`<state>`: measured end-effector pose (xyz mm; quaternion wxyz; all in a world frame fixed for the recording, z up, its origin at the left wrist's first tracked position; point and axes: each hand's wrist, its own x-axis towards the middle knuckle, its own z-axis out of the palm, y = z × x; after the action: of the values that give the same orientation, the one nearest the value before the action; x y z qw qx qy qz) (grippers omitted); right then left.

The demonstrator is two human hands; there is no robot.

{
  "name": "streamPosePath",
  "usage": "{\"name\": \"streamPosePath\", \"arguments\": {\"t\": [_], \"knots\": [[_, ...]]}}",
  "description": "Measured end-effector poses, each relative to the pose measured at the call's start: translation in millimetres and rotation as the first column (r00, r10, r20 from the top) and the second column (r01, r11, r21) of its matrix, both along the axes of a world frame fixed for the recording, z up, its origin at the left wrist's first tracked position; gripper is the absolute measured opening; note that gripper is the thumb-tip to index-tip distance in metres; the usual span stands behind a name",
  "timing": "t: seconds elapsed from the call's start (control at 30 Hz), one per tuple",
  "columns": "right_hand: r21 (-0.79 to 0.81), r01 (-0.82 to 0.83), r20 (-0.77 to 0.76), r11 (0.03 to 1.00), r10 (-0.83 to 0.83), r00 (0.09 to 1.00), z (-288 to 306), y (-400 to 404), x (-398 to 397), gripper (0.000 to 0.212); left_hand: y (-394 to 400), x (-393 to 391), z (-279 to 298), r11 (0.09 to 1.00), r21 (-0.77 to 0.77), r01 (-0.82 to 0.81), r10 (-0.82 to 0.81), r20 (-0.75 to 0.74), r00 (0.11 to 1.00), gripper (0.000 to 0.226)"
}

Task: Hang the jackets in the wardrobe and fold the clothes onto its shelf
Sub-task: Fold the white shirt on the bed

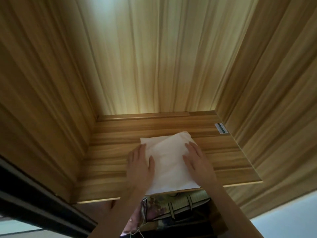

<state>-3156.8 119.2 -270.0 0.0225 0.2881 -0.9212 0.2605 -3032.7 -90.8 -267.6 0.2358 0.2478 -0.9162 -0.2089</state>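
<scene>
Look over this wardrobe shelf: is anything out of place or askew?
Slightly. The folded white cloth lies turned against the wooden shelf, its near edge overhanging the shelf front. Both hands, left hand and right hand, rest flat on it.

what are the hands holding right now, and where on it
Nothing is gripped: the left hand and right hand lie flat on the folded white cloth, fingers straight, along its left and right edges.

bare shelf (109, 162) around folded cloth (169, 157), side walls close
</scene>
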Motion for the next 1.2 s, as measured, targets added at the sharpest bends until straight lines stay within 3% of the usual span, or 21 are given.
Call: {"name": "streamPosePath", "arguments": {"t": [0.1,0.23,0.4,0.47,0.67,0.93,1.2], "knots": [[0.129,-0.077,-0.1,0.989,0.09,0.991,-20,-3,4,0.074,9,-1,-22,0.967,-0.151,0.204,-0.181,0.152,0.972,0.062],[0.235,-0.056,-0.142,0.97,0.091,0.986,-34,-6,4,0.072,4,-1,-43,0.95,-0.135,0.281,-0.234,0.288,0.929,0.074],[0.233,-0.034,-0.112,0.972,0.062,0.992,-24,-14,13,0.077,2,10,-23,0.955,-0.085,0.283,-0.25,0.278,0.928,0.087],[0.193,-0.02,-0.124,0.981,0.045,0.991,-12,-19,25,0.076,0,23,-10,0.958,-0.095,0.27,-0.236,0.271,0.933,0.078],[0.104,-0.069,-0.217,0.992,0.09,0.972,29,-38,91,0.07,-16,100,23,0.974,-0.197,0.109,-0.094,0.085,0.992,0.052],[0.007,-0.232,-0.329,0.973,0.221,0.918,84,-86,214,0.067,-28,259,77,0.966,-0.216,-0.141,0.123,-0.097,0.988,0.042],[0.045,-0.526,-0.379,0.849,0.502,0.778,112,-145,370,0.068,-41,435,76,0.878,-0.246,-0.411,0.412,-0.047,0.91,0.05]]}}
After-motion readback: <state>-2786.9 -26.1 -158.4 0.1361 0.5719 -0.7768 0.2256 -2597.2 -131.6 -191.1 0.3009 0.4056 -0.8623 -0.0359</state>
